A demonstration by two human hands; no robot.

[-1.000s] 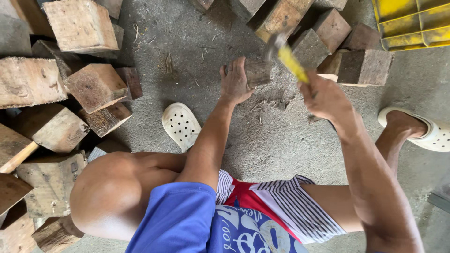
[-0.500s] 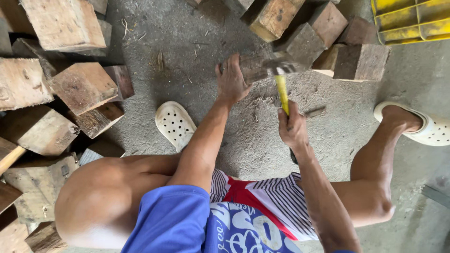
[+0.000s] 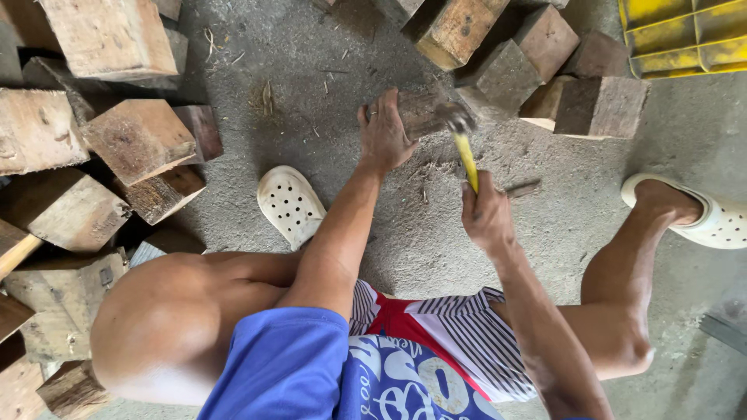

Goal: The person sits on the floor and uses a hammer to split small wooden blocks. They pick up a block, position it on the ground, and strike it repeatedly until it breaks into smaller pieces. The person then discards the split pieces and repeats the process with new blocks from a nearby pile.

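Observation:
I crouch over a grey concrete floor. My left hand [image 3: 385, 134] presses on a dark wooden block [image 3: 420, 113] lying on the floor. My right hand [image 3: 486, 216] grips the yellow handle of a hammer [image 3: 465, 155], whose blurred metal head sits on the right end of that block. My bare knees and blue shirt fill the lower part of the view.
Several cut wooden blocks [image 3: 140, 140] are heaped on the left, and more blocks [image 3: 545, 70] lie beyond the hammer. A yellow plastic crate [image 3: 681, 35] is at the top right. White perforated clogs [image 3: 289, 204] cover my feet, the other clog [image 3: 716, 218] at the right.
My right hand swung the hammer from a raised position down onto the block. My left hand stayed on the block.

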